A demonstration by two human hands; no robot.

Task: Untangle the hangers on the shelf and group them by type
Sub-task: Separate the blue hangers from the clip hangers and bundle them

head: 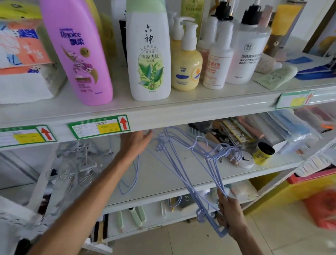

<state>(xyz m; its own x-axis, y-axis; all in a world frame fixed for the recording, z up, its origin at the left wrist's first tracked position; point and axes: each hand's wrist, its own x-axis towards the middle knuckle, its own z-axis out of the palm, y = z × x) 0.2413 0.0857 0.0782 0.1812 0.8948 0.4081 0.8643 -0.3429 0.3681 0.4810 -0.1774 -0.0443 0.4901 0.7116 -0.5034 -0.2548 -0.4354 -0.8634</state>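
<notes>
A bundle of lilac wire hangers (198, 166) slants across the middle shelf (161, 186), their hooks up near a yellow jar (262, 153) and their lower corners hanging off the shelf edge. The right hand (231, 215) grips those lower corners, its fingers (222, 202) clenched around the wires. One more lilac hanger (130, 180) lies flat on the shelf, to the left of those fingers and just below the left forearm. The left hand (137, 140) reaches under the upper shelf's edge, its fingers (148, 134) spread and released, holding nothing. Further left of that hand sits a tangled heap of white clip hangers (80, 166), probably plastic with metal hooks, though blur hides the detail. Above, a pink shampoo bottle (76, 46) and a white-and-green bottle (149, 50) stand on the upper shelf.
</notes>
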